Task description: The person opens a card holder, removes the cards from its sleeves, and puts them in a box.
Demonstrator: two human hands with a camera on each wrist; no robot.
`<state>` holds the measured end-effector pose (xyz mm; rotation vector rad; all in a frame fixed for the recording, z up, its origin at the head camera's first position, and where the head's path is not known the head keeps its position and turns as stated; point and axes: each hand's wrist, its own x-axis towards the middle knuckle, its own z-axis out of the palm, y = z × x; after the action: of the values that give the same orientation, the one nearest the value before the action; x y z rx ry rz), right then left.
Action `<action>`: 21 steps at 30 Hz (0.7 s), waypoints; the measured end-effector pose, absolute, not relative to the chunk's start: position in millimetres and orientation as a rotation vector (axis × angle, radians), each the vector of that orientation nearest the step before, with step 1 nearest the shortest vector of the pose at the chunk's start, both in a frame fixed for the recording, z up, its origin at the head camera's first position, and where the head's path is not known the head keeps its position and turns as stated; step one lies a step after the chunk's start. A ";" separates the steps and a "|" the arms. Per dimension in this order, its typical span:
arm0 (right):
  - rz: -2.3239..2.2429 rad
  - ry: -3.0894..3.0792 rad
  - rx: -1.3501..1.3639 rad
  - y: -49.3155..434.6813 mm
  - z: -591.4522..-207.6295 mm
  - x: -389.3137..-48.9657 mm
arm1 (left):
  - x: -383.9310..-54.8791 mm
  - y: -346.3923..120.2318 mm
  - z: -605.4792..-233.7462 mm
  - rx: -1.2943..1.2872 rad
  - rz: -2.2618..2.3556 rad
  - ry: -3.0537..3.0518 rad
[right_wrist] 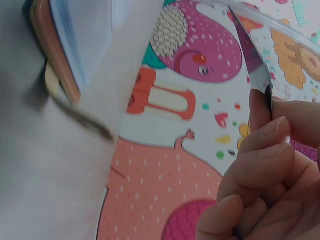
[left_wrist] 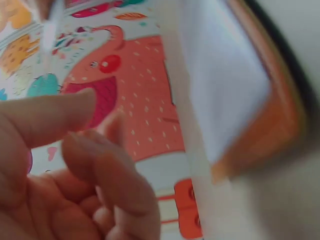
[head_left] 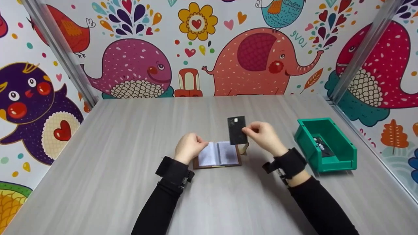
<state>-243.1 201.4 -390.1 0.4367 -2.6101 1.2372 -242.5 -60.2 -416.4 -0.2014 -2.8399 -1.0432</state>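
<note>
Between thumb and fingers, my right hand (head_left: pixel 266 135) pinches a black card (head_left: pixel 237 130) by its right edge. Pale "VIP" lettering and a small chip show on its face. The card is upright over the right page of a small booklet (head_left: pixel 218 154), which lies spread with pale pages and a brown cover. In the right wrist view the same card (right_wrist: pixel 252 55) appears nearly edge-on. My left hand (head_left: pixel 190 147) hovers by the booklet's upper left corner, fingers loosely curled. The left wrist view shows a gap between its thumb (left_wrist: pixel 60 112) and fingers, with nothing held.
A green bin (head_left: pixel 336 163) stands to the right, with another black card (head_left: pixel 322 147) inside. A light strap (right_wrist: pixel 80 112) sticks out from the booklet's right side. The grey table (head_left: pixel 130 195) ends at a cartoon-printed wall (head_left: pixel 192 49) with metal posts at its corners.
</note>
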 end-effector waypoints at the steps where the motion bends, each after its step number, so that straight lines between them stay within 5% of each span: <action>1: 1.229 -2.609 0.423 205.8 -389.1 -243.5 | -242.5 -61.2 -417.9 -0.171 -0.974 -2.867; 21: 1.044 -2.657 0.132 299.5 -360.7 -226.4 | -241.3 -56.7 -430.1 -0.014 -0.582 -3.056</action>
<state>-226.4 299.5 -360.7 0.1317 -2.6572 1.0440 -241.3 -56.7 -430.1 -0.0139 -3.0563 -0.5821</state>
